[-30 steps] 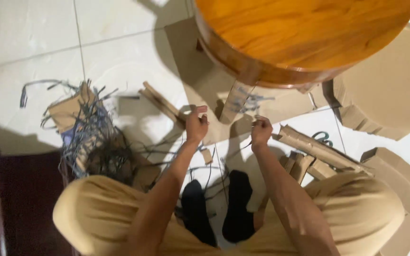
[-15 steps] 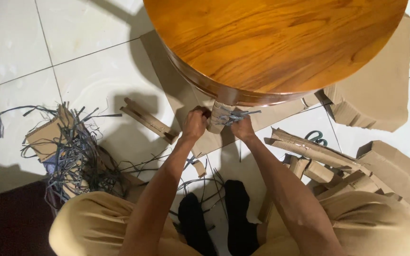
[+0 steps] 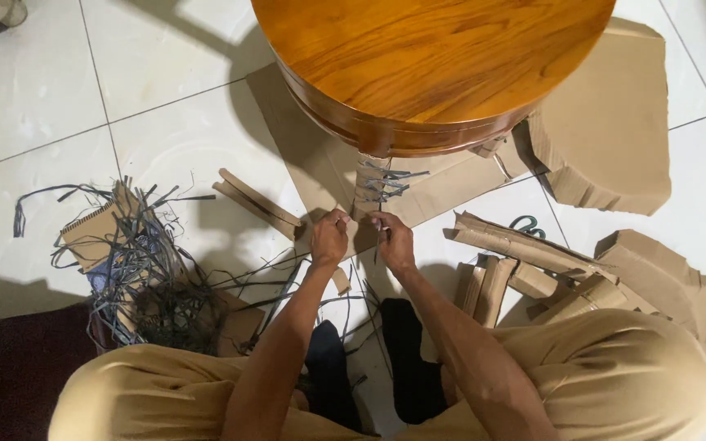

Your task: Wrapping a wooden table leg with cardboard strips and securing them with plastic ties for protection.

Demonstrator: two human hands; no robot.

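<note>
Two hands meet low on the cardboard-wrapped leg [image 3: 372,192] under the round wooden bench [image 3: 426,65]. The left hand [image 3: 330,238] pinches closed on the wrap's lower edge; the right hand [image 3: 394,241] grips a dark strap [image 3: 379,237] that hangs from the strap windings [image 3: 390,178] higher up. To do this well, I judge the left should brace the cardboard steady while the right pulls straight along the strap, clear of the loose strap pile [image 3: 136,273] on the floor.

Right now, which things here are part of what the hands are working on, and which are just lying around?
In hand:
left hand
right hand
cardboard-wrapped leg
grey strap strips

Lying about:
strap pile
folded cardboard pieces
scissors
big cardboard sheet
</note>
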